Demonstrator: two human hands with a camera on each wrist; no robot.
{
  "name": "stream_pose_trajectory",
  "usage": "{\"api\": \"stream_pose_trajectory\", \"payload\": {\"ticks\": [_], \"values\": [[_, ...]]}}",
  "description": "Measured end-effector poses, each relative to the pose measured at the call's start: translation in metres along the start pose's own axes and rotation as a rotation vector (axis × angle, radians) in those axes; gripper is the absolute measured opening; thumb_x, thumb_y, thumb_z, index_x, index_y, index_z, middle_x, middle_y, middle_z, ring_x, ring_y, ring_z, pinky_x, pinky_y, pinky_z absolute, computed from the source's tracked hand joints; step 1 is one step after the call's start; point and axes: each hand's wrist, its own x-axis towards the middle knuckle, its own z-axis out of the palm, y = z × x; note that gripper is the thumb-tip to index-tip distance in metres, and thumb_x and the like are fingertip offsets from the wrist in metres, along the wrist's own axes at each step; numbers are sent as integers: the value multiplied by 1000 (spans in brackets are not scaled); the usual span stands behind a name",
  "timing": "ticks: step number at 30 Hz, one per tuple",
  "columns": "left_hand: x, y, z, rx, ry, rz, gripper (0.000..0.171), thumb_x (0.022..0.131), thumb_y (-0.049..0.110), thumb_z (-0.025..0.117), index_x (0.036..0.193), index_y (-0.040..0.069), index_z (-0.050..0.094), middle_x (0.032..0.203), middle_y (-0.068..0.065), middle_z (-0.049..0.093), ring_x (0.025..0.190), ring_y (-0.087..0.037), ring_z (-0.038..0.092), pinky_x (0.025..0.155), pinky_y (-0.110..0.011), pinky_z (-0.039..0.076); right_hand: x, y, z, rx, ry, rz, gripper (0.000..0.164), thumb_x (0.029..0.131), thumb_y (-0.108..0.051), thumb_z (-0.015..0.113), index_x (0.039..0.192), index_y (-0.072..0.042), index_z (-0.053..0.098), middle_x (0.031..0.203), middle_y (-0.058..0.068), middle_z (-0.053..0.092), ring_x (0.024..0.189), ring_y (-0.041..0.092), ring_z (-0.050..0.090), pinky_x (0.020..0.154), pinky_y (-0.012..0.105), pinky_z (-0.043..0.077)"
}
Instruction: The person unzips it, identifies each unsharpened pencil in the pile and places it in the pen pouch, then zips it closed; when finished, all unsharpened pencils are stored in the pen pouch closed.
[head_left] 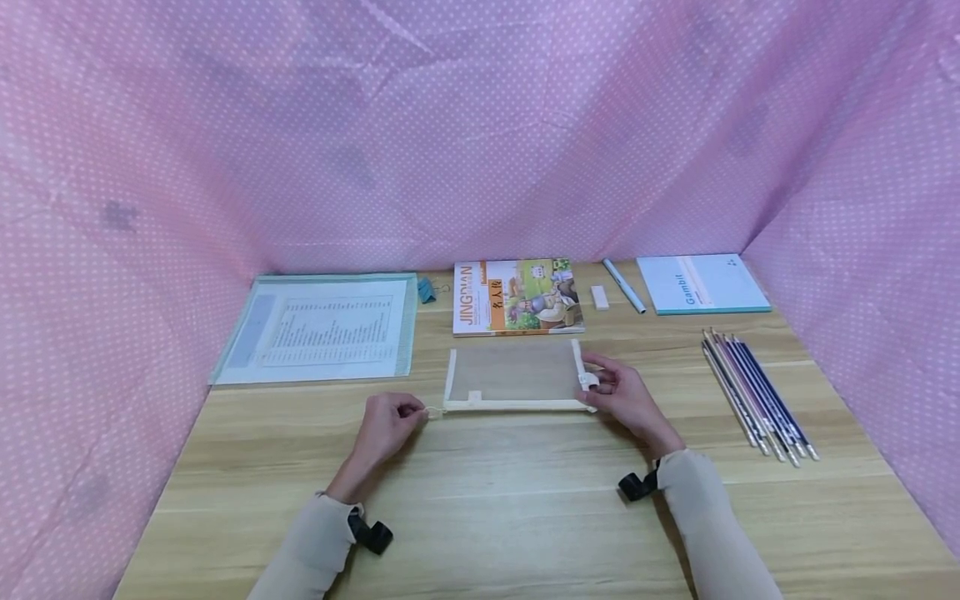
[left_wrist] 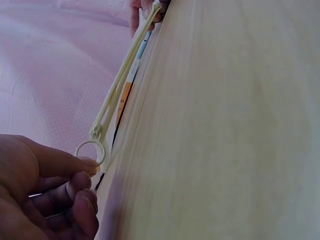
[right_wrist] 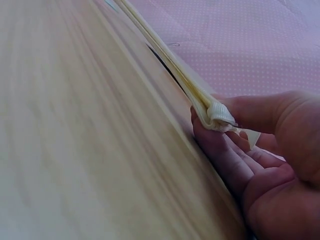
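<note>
A see-through mesh zipper pouch (head_left: pixel 517 371) with cream edging lies in the middle of the head view, its zipper edge toward me. At its left corner my left hand (head_left: pixel 387 427) pinches the zipper's pull ring (left_wrist: pixel 91 153) between thumb and index finger. Beyond the ring, the slider (left_wrist: pixel 96 131) sits where two cream bands meet, a narrow gap showing between them farther along. My right hand (head_left: pixel 626 398) grips the opposite corner, thumb and fingers on either side of the folded zipper end (right_wrist: pixel 220 116). A small white tag (head_left: pixel 588 380) sticks out beside those fingers.
Behind the pouch lies an illustrated book (head_left: pixel 536 300), with a white eraser (head_left: pixel 599 297), a light-blue pen (head_left: pixel 624 286) and a blue notebook (head_left: pixel 701 287) to its right. Several pencils (head_left: pixel 757 396) lie right. A document folder (head_left: pixel 322 329) and teal binder clip (head_left: pixel 427 290) are left.
</note>
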Motion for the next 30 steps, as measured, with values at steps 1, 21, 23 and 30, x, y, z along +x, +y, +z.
{"api": "stream_pose_trajectory", "payload": {"ticks": [1, 21, 23, 30], "values": [[0, 1, 0, 7, -10, -1, 5, 82, -2, 73, 78, 1, 75, 73, -10, 72, 60, -7, 54, 56, -18, 43, 0, 0, 0, 0, -1, 1, 71, 87, -2, 71, 151, -2, 38, 130, 32, 58, 88, 6, 67, 75, 20, 57], [1, 13, 1, 162, -189, 20, 6, 81, 3, 73, 79, 8, 72, 68, 1, 63, 62, -9, 53, 57, -21, 44, 0, 1, -2, 21, -34, 0, 72, 88, -4, 70, 152, -2, 36, 131, 32, 57, 87, 6, 64, 74, 20, 56], [2, 14, 0, 159, -204, 4, 5, 81, 5, 75, 82, 9, 71, 69, 0, 62, 62, -10, 52, 56, -22, 43, 0, 1, -2, 22, -38, 0, 72, 88, -5, 70, 152, -3, 36, 133, 31, 56, 88, 6, 64, 75, 20, 56], [10, 31, -1, 215, -181, 27, 25, 79, 21, 82, 100, 11, 72, 88, -1, 65, 78, -14, 57, 69, -28, 49, 2, 2, -2, 21, -43, 0, 72, 89, -6, 71, 152, -4, 36, 140, 31, 52, 95, 11, 65, 77, 21, 56]]}}
